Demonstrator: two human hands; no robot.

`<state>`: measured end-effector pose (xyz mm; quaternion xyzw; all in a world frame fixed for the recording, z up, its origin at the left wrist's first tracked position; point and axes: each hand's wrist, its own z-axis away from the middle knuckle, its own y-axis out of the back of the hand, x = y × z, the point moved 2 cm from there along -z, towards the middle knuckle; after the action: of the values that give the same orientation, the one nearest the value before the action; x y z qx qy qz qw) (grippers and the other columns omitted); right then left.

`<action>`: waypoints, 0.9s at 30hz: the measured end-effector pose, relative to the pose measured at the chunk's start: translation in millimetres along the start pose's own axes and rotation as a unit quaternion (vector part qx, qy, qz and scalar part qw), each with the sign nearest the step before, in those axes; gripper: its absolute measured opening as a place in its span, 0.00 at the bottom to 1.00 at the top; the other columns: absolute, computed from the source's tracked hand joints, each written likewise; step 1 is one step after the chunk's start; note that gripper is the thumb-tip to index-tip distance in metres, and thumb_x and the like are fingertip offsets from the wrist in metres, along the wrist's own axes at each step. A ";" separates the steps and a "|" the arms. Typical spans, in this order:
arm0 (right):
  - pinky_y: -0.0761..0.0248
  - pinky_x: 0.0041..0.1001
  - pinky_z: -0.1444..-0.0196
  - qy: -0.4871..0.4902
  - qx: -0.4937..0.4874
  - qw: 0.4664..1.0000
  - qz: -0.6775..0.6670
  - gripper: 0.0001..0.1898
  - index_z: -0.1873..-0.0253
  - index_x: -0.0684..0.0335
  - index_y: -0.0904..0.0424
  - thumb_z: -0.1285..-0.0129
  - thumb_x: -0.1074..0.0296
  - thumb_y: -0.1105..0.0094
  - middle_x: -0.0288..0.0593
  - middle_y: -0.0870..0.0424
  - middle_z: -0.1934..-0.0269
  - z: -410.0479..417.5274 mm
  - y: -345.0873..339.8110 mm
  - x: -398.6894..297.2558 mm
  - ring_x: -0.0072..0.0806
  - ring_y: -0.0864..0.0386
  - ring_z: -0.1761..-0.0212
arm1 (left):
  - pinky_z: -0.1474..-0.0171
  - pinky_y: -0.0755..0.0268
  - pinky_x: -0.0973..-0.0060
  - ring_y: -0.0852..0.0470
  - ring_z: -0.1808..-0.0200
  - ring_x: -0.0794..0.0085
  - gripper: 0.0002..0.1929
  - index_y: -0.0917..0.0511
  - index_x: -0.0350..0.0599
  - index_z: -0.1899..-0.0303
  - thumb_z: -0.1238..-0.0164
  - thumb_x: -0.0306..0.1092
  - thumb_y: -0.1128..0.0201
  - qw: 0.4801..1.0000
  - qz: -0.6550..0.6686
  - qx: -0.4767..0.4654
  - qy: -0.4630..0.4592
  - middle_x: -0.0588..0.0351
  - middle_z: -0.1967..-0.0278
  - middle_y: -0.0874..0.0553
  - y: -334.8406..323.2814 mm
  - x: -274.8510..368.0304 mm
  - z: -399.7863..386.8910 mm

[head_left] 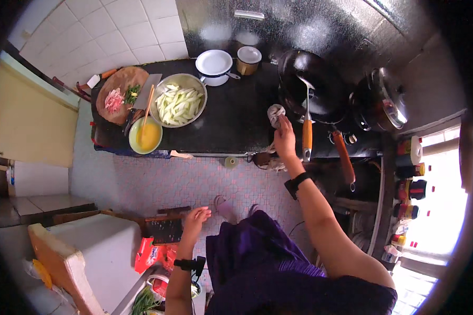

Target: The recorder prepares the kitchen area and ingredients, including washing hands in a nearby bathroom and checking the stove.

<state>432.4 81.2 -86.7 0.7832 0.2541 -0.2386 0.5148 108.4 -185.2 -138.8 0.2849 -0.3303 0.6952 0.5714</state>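
Observation:
A crumpled pale cloth [275, 113] lies on the black countertop [236, 118], just left of the wok. The fingers of my right hand [285, 138] are on it and seem to grip its lower right edge. Empty, my left hand [196, 220] hangs low over the floor with its fingers loosely apart. Beside my right hand, a spatula [307, 134] with an orange-brown handle rests across the black wok [295, 90]. The wok's wooden handle [343, 157] sticks out over the counter's front edge.
At left are a steel pan of sliced pale-green vegetable [179, 105], a bowl of beaten egg [146, 138] with chopsticks, a cleaver [148, 92], and a round cutting board [106, 84]. Behind stand a white enamel bowl [214, 63] and lidded mug [248, 59]. A lidded pot [378, 102] sits far right.

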 end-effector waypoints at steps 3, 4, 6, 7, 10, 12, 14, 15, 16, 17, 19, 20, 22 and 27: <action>0.46 0.40 0.26 -0.016 -0.007 0.999 0.043 0.28 0.33 0.70 0.35 0.42 0.80 0.51 0.62 0.33 0.34 -10.1 -32.3 -8.4 0.55 0.40 0.29 | 0.48 0.25 0.74 0.14 0.53 0.68 0.15 0.21 0.39 0.48 0.26 0.39 0.43 1.000 -0.012 -0.004 -0.003 0.49 0.54 0.14 -0.6 -3.9 -5.7; 0.45 0.42 0.27 0.006 0.029 0.999 0.034 0.27 0.35 0.69 0.33 0.42 0.81 0.51 0.60 0.31 0.35 -19.4 -38.7 -2.7 0.56 0.38 0.30 | 0.49 0.24 0.75 0.14 0.53 0.68 0.15 0.21 0.39 0.47 0.26 0.39 0.43 1.000 -0.013 -0.022 -0.005 0.49 0.54 0.14 -7.4 -4.4 -8.1; 0.44 0.44 0.28 0.027 0.062 0.998 0.018 0.26 0.36 0.67 0.31 0.42 0.81 0.51 0.57 0.30 0.36 -36.4 -48.3 3.0 0.56 0.37 0.31 | 0.49 0.24 0.74 0.14 0.52 0.68 0.16 0.21 0.38 0.47 0.26 0.40 0.43 0.998 -0.025 -0.063 -0.009 0.49 0.54 0.14 -18.0 -13.1 -14.7; 0.39 0.41 0.32 0.060 0.003 0.998 0.010 0.24 0.38 0.66 0.28 0.42 0.81 0.51 0.57 0.26 0.39 -42.6 -48.6 -1.4 0.53 0.32 0.34 | 0.49 0.24 0.74 0.14 0.52 0.68 0.16 0.21 0.38 0.47 0.26 0.40 0.43 0.998 -0.025 -0.054 -0.006 0.49 0.54 0.14 -22.6 -13.6 -13.5; 0.30 0.35 0.40 0.071 -0.178 0.975 -0.114 0.21 0.42 0.65 0.23 0.41 0.81 0.49 0.54 0.20 0.46 -25.7 -47.9 -44.4 0.45 0.23 0.42 | 0.53 0.23 0.77 0.14 0.55 0.71 0.13 0.21 0.40 0.49 0.27 0.36 0.41 0.997 0.007 -0.072 0.019 0.51 0.55 0.13 -34.6 -9.2 -10.8; 0.25 0.27 0.51 0.031 -0.279 0.928 -0.243 0.17 0.46 0.65 0.20 0.41 0.78 0.45 0.49 0.15 0.52 3.9 -40.3 -57.6 0.33 0.17 0.52 | 0.53 0.23 0.77 0.14 0.55 0.71 0.13 0.21 0.40 0.49 0.28 0.36 0.41 0.997 0.024 -0.065 0.025 0.52 0.55 0.13 -41.6 1.2 -7.7; 0.27 0.27 0.52 -0.162 -0.329 0.855 -0.366 0.17 0.46 0.67 0.20 0.41 0.77 0.45 0.47 0.14 0.58 41.5 -24.8 -86.1 0.32 0.18 0.56 | 0.45 0.24 0.72 0.15 0.51 0.67 0.17 0.23 0.37 0.45 0.27 0.37 0.43 0.997 0.055 -0.049 0.031 0.49 0.52 0.15 -37.3 13.9 2.8; 0.27 0.28 0.53 -0.166 -0.356 0.848 -0.357 0.15 0.48 0.68 0.19 0.40 0.76 0.45 0.49 0.14 0.60 64.3 -19.5 -85.5 0.33 0.18 0.59 | 0.45 0.24 0.72 0.15 0.51 0.67 0.17 0.23 0.37 0.45 0.27 0.37 0.43 0.997 0.053 -0.043 0.025 0.49 0.52 0.15 -40.1 20.0 5.3; 0.27 0.29 0.55 -0.171 -0.378 0.841 -0.346 0.13 0.50 0.69 0.19 0.39 0.75 0.45 0.50 0.13 0.62 91.1 -16.5 -73.5 0.34 0.18 0.61 | 0.44 0.25 0.72 0.16 0.49 0.68 0.17 0.23 0.38 0.44 0.27 0.37 0.43 0.997 0.069 -0.031 0.024 0.50 0.50 0.16 -45.7 24.6 6.2; 0.26 0.32 0.55 0.063 -0.374 0.923 -0.056 0.11 0.54 0.68 0.18 0.40 0.76 0.44 0.54 0.14 0.60 127.0 -32.5 -26.6 0.37 0.17 0.61 | 0.43 0.26 0.71 0.17 0.48 0.69 0.18 0.24 0.38 0.43 0.27 0.37 0.43 0.996 0.080 -0.031 0.023 0.51 0.48 0.16 -58.9 29.6 3.6; 0.26 0.34 0.51 0.187 -0.379 0.906 0.035 0.10 0.55 0.68 0.18 0.42 0.76 0.43 0.55 0.16 0.56 164.2 -21.9 -40.7 0.43 0.17 0.54 | 0.43 0.27 0.73 0.19 0.45 0.69 0.19 0.25 0.38 0.42 0.28 0.37 0.42 0.999 0.029 -0.022 -0.009 0.51 0.46 0.18 -43.1 27.3 9.2; 0.26 0.34 0.50 0.130 -0.369 0.920 -0.021 0.12 0.53 0.68 0.18 0.43 0.76 0.42 0.55 0.17 0.55 177.3 -20.0 -37.4 0.43 0.17 0.51 | 0.42 0.29 0.74 0.21 0.42 0.68 0.20 0.25 0.38 0.40 0.29 0.37 0.41 0.998 -0.027 -0.043 -0.029 0.51 0.44 0.19 -42.8 30.5 9.6; 0.26 0.32 0.49 0.051 -0.380 0.918 -0.103 0.13 0.52 0.68 0.19 0.43 0.76 0.42 0.55 0.17 0.55 205.4 -7.8 -48.3 0.42 0.18 0.51 | 0.40 0.30 0.74 0.23 0.39 0.67 0.22 0.26 0.38 0.39 0.31 0.38 0.39 0.996 -0.049 -0.048 -0.055 0.51 0.43 0.20 -44.5 39.1 22.1; 0.27 0.28 0.47 -0.024 -0.386 0.891 -0.237 0.18 0.44 0.68 0.23 0.39 0.73 0.43 0.51 0.17 0.54 221.2 14.6 -108.4 0.36 0.18 0.50 | 0.35 0.35 0.71 0.30 0.34 0.67 0.32 0.30 0.39 0.35 0.40 0.36 0.28 0.989 -0.077 -0.099 -0.078 0.49 0.39 0.23 -61.7 67.1 65.9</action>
<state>335.0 -145.6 -86.6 0.4339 0.4916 -0.2552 0.7106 157.8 -188.2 -37.9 0.3049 -0.4187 0.5887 0.6207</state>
